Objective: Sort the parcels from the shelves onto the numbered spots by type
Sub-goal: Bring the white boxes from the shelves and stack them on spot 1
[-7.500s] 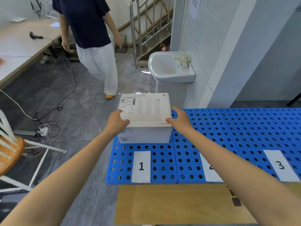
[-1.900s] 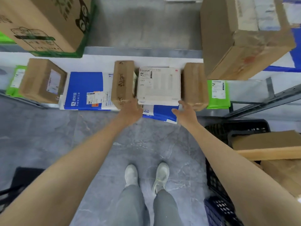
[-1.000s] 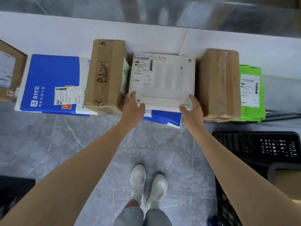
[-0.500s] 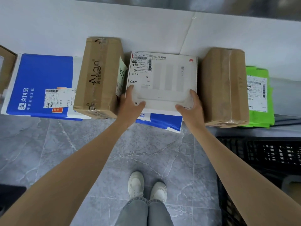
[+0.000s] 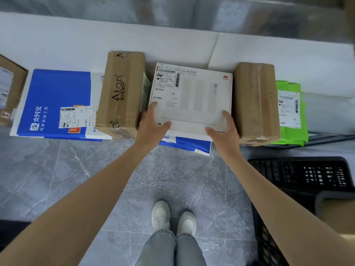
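Two hands, left hand (image 5: pixel 153 124) and right hand (image 5: pixel 224 129), are clamped on the near corners of the white router box (image 5: pixel 192 98), wedged on the shelf (image 5: pixel 96 41) between two cardboard boxes. Risk: dragging the blue mailer (image 5: pixel 187 144) beneath off the edge.

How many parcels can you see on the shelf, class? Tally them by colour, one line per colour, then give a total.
Brown cardboard boxes: 3 (left edge, Align box, right box)
Blue mailers: 2 (large, one under the white box)
White boxes: 1, held by both hands
Green mailers: 1 stack; I cannot tell how many it holds
Total: 7
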